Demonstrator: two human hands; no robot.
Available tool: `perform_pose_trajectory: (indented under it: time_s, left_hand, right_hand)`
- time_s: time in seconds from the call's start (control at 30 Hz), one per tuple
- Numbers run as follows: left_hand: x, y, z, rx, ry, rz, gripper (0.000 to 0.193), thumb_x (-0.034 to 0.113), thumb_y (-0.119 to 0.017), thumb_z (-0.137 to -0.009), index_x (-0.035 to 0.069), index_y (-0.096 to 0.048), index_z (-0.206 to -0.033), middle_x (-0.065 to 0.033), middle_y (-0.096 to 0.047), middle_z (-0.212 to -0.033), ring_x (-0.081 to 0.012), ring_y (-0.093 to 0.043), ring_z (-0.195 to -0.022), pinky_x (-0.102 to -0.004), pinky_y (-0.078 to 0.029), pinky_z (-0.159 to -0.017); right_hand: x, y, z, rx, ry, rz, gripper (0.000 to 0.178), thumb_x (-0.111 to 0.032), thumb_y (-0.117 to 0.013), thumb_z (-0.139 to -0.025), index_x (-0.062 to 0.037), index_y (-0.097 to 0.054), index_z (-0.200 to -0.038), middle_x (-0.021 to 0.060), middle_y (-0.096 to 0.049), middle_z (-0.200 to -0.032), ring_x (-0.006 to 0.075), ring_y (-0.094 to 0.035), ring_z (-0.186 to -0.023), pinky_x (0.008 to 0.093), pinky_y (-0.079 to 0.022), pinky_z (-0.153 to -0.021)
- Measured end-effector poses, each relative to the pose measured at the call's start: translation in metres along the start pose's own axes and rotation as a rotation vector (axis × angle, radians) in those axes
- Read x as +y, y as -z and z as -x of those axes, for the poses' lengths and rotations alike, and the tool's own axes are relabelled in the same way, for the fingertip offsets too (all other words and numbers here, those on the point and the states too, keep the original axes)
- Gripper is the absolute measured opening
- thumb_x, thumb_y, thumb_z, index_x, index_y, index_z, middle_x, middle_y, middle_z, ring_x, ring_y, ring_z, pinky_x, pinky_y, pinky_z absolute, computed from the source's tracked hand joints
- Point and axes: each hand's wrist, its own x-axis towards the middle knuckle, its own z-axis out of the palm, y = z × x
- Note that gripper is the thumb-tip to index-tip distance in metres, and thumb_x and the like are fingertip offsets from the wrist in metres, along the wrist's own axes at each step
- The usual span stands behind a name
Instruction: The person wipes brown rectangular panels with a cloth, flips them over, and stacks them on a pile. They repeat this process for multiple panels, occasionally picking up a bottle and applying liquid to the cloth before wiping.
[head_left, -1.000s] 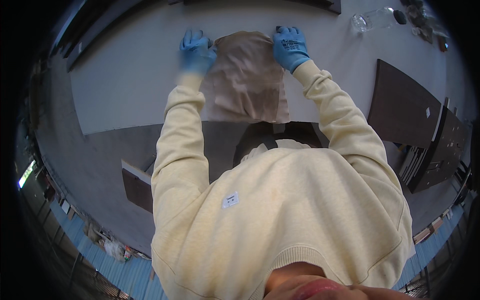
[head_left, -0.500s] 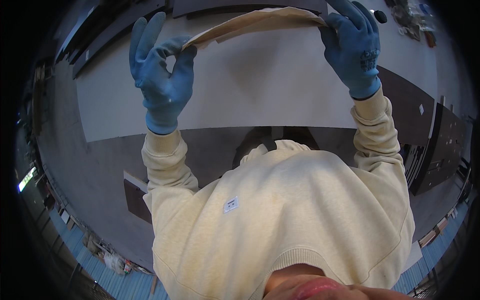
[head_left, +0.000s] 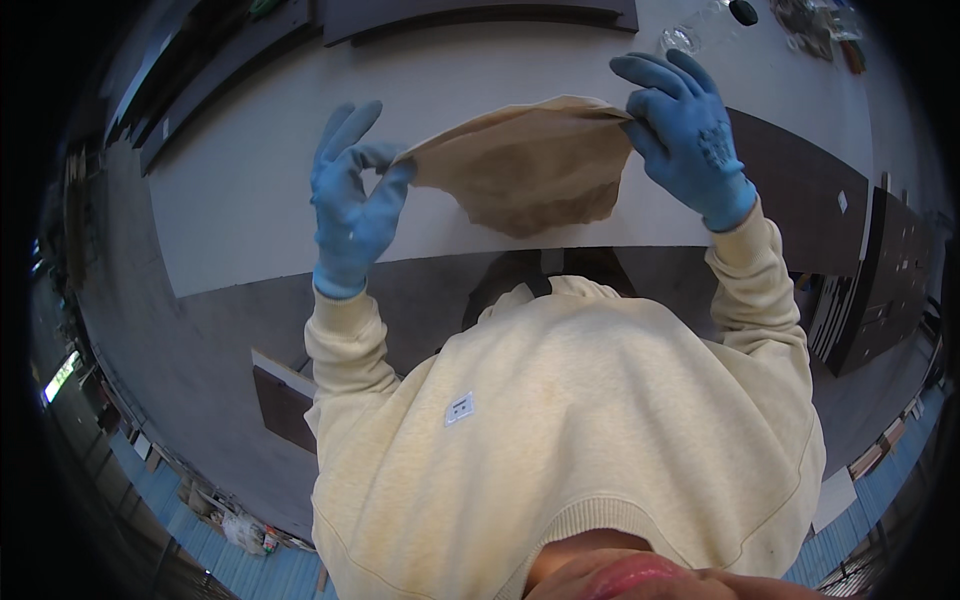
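A beige cloth (head_left: 530, 165) with darker brownish patches hangs stretched between my two hands, above a white tabletop (head_left: 260, 220). My left hand (head_left: 355, 200), in a blue work glove, pinches the cloth's upper left corner between thumb and forefinger, its other fingers raised. At the opposite corner, my right hand (head_left: 685, 140), gloved alike, grips the edge between thumb and fingertips. The cloth's top edge bows slightly upward, and its lower edge droops in an uneven line toward me.
Dark brown panels lie along the far edge (head_left: 480, 22) and at the right (head_left: 795, 185). A clear plastic bottle (head_left: 695, 32) with a black cap lies beyond my right hand. Farther right sits a pile of small items in clear bags (head_left: 815, 20). A dark cabinet (head_left: 880, 285) stands at the right.
Both hands have come nearer to my body, the left also shifting right. The cloth has swung down so its broad face shows. The bottle beyond is now in fuller view.
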Motion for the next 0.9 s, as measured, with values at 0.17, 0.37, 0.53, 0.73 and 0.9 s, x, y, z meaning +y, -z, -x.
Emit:
perform_pose_trajectory:
  time_s: [0.17, 0.37, 0.53, 0.73, 0.9]
  left_hand:
    - [-0.088, -0.070, -0.025, 0.015, 0.012, -0.128, 0.014, 0.011, -0.083, -0.080, 0.004, -0.071, -0.080, -0.0185, -0.069, -0.130, -0.0443, -0.056, -0.131, -0.0519, -0.044, -0.108]
    - [-0.114, -0.107, -0.001, 0.130, -0.109, -0.193, 0.014, 0.013, -0.082, -0.077, 0.007, -0.071, -0.084, -0.0185, -0.072, -0.123, -0.0459, -0.058, -0.126, -0.0526, -0.045, -0.107]
    - [-0.085, -0.116, 0.086, -0.124, -0.001, -0.282, 0.022, 0.011, -0.077, -0.076, 0.010, -0.074, -0.098, -0.0218, -0.059, -0.141, -0.0488, -0.047, -0.136, -0.0574, -0.037, -0.113]
    - [-0.079, -0.117, 0.133, -0.194, 0.167, -0.363, 0.051, 0.015, -0.075, -0.078, 0.014, -0.069, -0.129, -0.0255, -0.045, -0.154, -0.0490, -0.036, -0.145, -0.0581, -0.032, -0.116]
    - [-0.096, -0.123, 0.094, -0.019, 0.179, -0.289, 0.060, 0.026, -0.077, -0.080, 0.014, -0.064, -0.138, -0.0248, -0.042, -0.155, -0.0489, -0.032, -0.146, -0.0578, -0.027, -0.119]
  right_hand:
    - [0.036, -0.082, -0.016, 0.009, 0.000, 0.077, 0.009, -0.016, -0.072, -0.086, -0.0089, -0.068, -0.089, 0.0066, -0.065, -0.134, 0.0270, -0.059, -0.125, 0.0488, -0.039, -0.115]
    - [0.046, -0.125, 0.023, 0.013, 0.001, 0.067, 0.012, -0.014, -0.073, -0.082, -0.0083, -0.069, -0.092, 0.0062, -0.063, -0.136, 0.0261, -0.056, -0.130, 0.0501, -0.039, -0.116]
    - [0.008, -0.135, 0.104, -0.197, -0.037, 0.006, 0.026, -0.021, -0.077, -0.079, -0.0071, -0.066, -0.098, 0.0126, -0.061, -0.140, 0.0319, -0.054, -0.133, 0.0546, -0.036, -0.117]
    - [-0.017, -0.147, 0.139, -0.230, -0.213, -0.048, 0.044, -0.034, -0.079, -0.077, -0.0076, -0.064, -0.110, 0.0167, -0.056, -0.145, 0.0343, -0.052, -0.135, 0.0550, -0.036, -0.115]
    - [0.002, -0.172, 0.112, 0.038, -0.528, -0.012, 0.058, -0.039, -0.077, -0.080, -0.0089, -0.061, -0.127, 0.0199, -0.053, -0.148, 0.0379, -0.049, -0.136, 0.0540, -0.037, -0.111]
